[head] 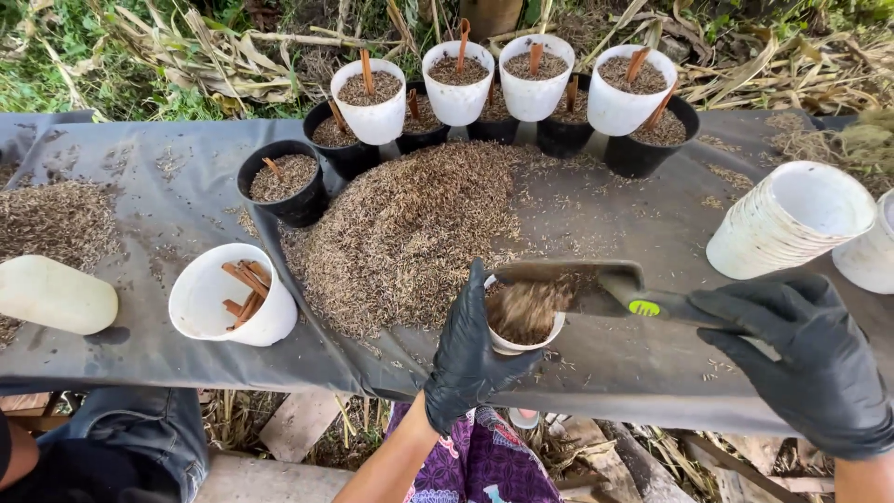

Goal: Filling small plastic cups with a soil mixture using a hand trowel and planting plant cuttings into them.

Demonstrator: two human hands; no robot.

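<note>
My left hand (467, 354), in a black glove, grips a small white cup (526, 337) at the near edge of the grey-covered table (633, 363). My right hand (805, 359), also gloved in black, holds a dark scoop (596, 284) by its handle. The scoop is tilted over the cup and brown husk material (526, 307) is pouring from it into the cup. A large heap of the same husks (410, 228) lies just behind the cup.
Filled white pots (535, 74) and black pots (284, 182) with brown sticks stand along the far edge. A tipped white cup of sticks (233, 296) and a pale bottle (51, 293) lie left. Stacked white cups (792, 219) lie right. Another person's knee (140, 438) is lower left.
</note>
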